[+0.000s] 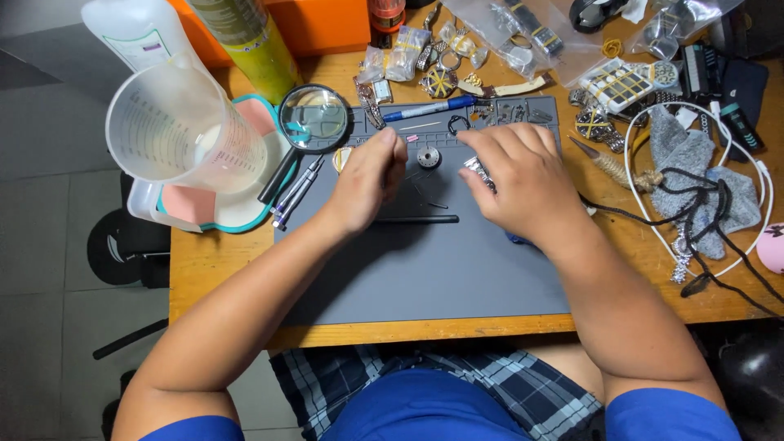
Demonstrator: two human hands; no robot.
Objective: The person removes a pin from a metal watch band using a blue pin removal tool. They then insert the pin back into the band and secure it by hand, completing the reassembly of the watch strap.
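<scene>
Both hands rest on a grey work mat (425,261) on a wooden table. My left hand (369,178) is curled, fingertips pinched near a small round metal part (428,157). My right hand (523,180) lies palm down over a silver metal watch band (476,169), with its fingers holding the band; most of it is hidden. A thin black tool (416,219) lies on the mat below my left hand. What my left fingertips pinch is too small to make out.
A magnifying glass (313,118) and a clear measuring jug (175,131) stand at the left. A blue pen (429,108), bagged watch parts (408,49) and several watches (621,82) crowd the back. White and black cords (719,204) and grey cloth lie right.
</scene>
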